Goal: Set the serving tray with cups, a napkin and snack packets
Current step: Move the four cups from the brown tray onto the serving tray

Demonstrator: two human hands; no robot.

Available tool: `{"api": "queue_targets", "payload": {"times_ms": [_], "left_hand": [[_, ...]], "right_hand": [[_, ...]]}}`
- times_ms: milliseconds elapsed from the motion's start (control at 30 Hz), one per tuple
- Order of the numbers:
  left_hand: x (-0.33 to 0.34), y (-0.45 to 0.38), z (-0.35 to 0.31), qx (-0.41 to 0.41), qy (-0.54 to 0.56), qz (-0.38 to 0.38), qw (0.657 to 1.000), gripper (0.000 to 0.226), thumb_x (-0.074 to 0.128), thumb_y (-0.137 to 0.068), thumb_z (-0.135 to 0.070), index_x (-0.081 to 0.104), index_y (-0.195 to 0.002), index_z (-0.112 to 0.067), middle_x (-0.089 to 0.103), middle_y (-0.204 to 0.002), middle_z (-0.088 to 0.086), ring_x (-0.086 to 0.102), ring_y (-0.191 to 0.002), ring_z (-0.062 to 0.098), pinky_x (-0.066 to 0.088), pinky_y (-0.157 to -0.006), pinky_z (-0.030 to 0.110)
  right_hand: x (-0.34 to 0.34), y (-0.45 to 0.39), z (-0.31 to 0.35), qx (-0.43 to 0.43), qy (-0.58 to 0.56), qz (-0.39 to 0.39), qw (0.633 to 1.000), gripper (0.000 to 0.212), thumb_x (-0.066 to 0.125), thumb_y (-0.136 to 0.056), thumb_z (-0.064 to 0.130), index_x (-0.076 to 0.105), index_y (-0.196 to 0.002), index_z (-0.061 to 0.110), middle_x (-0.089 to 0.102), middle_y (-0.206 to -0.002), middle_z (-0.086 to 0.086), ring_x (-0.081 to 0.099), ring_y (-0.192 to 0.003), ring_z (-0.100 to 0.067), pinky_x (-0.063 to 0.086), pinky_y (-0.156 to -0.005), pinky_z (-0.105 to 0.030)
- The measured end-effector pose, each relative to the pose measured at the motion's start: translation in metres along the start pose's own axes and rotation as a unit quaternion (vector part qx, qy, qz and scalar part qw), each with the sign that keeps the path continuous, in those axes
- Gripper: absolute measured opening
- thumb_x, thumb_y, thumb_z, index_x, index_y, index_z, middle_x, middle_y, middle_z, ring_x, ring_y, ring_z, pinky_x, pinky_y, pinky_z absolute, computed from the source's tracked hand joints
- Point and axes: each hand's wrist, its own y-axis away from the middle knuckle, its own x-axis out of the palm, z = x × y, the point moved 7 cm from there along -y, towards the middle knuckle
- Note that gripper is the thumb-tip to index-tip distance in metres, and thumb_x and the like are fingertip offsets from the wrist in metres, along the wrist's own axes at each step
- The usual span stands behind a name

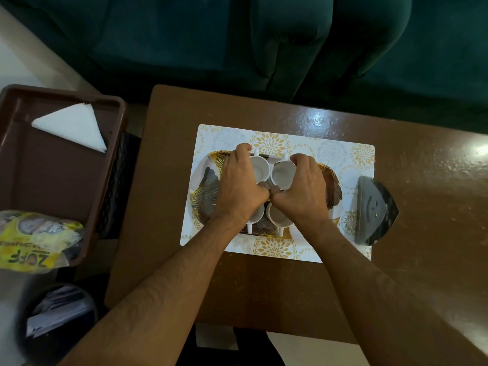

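An oval serving tray (204,190) with a gold and dark leaf pattern lies on a floral placemat (353,159) on the brown table (422,207). Several white cups stand on it. My left hand (239,188) wraps around the far left cup (260,169). My right hand (303,192) wraps around the far right cup (282,175). Two more cups, the near left cup (256,216) and the near right cup (277,216), sit partly hidden under my wrists. A folded white napkin (72,125) lies in a brown bin (60,180) at the left. A yellow snack packet (34,241) rests on the bin's near edge.
A dark triangular napkin holder (375,210) lies at the placemat's right edge. A green sofa (290,43) stands beyond the table. A dark round container (58,315) with papers sits on the floor at the lower left.
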Motion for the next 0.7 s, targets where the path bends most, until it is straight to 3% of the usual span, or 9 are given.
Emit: {"api": "queue_targets", "payload": {"times_ms": [300, 700], "left_hand": [[-0.0016, 0.0009, -0.0005, 0.000, 0.001, -0.006, 1.000, 0.087, 0.090, -0.070, -0.016, 0.041, -0.143, -0.015, 0.054, -0.142, 0.005, 0.049, -0.134, 0.023, 0.039, -0.095, 0.024], [-0.0012, -0.0001, 0.0014, 0.008, 0.002, -0.009, 1.000, 0.085, 0.089, -0.072, -0.016, 0.042, -0.143, -0.014, 0.054, -0.141, 0.005, 0.048, -0.133, 0.023, 0.044, -0.099, 0.028]], "right_hand": [[0.0005, 0.0004, -0.0011, 0.006, 0.007, -0.005, 1.000, 0.069, 0.082, -0.070, 0.032, 0.052, -0.125, 0.005, 0.058, -0.116, -0.011, 0.056, -0.107, -0.029, 0.046, -0.089, -0.036], [-0.0001, 0.0034, 0.0021, 0.020, 0.009, -0.001, 1.000, 0.075, 0.082, -0.071, 0.031, 0.049, -0.133, 0.005, 0.056, -0.124, -0.011, 0.054, -0.116, -0.029, 0.048, -0.096, -0.040]]}}
